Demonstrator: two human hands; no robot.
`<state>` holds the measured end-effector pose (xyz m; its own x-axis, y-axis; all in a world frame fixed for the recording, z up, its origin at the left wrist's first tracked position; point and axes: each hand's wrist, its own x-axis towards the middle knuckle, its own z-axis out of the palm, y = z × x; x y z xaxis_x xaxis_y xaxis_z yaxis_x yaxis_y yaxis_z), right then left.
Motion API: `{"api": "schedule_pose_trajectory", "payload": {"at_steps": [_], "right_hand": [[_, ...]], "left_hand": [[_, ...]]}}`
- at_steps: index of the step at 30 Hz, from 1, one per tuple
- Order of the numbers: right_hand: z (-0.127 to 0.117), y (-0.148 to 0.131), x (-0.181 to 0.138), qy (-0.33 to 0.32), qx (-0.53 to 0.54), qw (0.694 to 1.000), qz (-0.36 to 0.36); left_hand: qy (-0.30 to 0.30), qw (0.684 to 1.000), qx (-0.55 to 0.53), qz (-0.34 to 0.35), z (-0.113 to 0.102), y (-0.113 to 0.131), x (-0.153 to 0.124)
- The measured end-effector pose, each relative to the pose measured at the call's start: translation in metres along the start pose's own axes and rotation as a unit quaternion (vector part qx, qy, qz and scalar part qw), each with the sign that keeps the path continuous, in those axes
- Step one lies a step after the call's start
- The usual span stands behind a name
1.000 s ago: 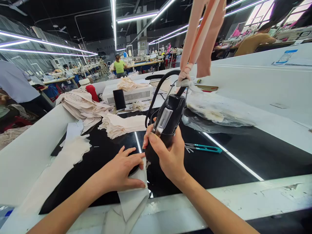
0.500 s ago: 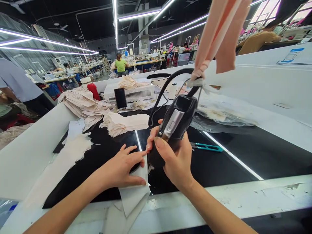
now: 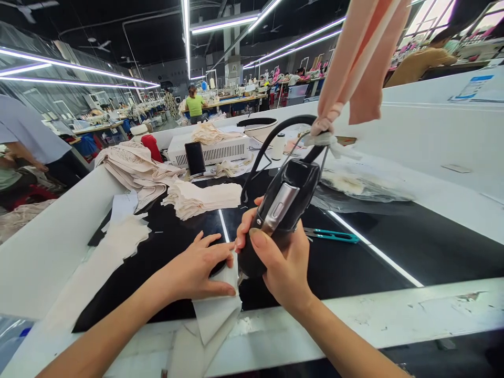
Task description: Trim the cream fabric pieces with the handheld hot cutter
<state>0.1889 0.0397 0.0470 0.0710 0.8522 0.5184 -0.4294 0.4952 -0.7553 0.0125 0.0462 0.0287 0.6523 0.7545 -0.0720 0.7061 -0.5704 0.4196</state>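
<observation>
My right hand point(image 3: 281, 257) is closed round a black corded hand-held power tool point(image 3: 281, 207) with a silver switch plate. The tool leans over the black tabletop, its lower end beside the right edge of a pale cloth piece point(image 3: 214, 317). A knotted pink fabric strip point(image 3: 354, 68) hangs down to the tool's upper end. My left hand point(image 3: 205, 268) lies with fingers spread on the cloth, just left of the tool. Part of the cloth hangs over the table's front edge. What the tool's tip touches is hard to make out.
Teal thread snips point(image 3: 334, 236) lie to the right. Stacked cream pieces point(image 3: 205, 197) and a phone point(image 3: 195, 158) are behind, near a white vented box point(image 3: 224, 149). More cut cloth point(image 3: 106, 257) lies left. Clear plastic bags point(image 3: 362, 184) rest at the back right. Co-workers sit farther off.
The tool and my right hand have shifted very slightly toward me, the tool's lower end moving down along the cloth's edge. My left hand stays in nearly the same place.
</observation>
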Motion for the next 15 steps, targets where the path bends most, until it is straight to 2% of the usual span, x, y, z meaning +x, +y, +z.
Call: {"api": "schedule_pose_trajectory", "payload": {"at_steps": [10,15], "right_hand": [[0.001,-0.002,-0.002,-0.002,0.003,1.0,-0.001],[0.002,-0.002,-0.001,-0.004,0.004,1.0,0.002]], "left_hand": [[0.025,0.997,0.069,0.024,0.005,-0.001,-0.007],[0.038,0.991,0.097,0.08,0.009,0.003,-0.011]]}}
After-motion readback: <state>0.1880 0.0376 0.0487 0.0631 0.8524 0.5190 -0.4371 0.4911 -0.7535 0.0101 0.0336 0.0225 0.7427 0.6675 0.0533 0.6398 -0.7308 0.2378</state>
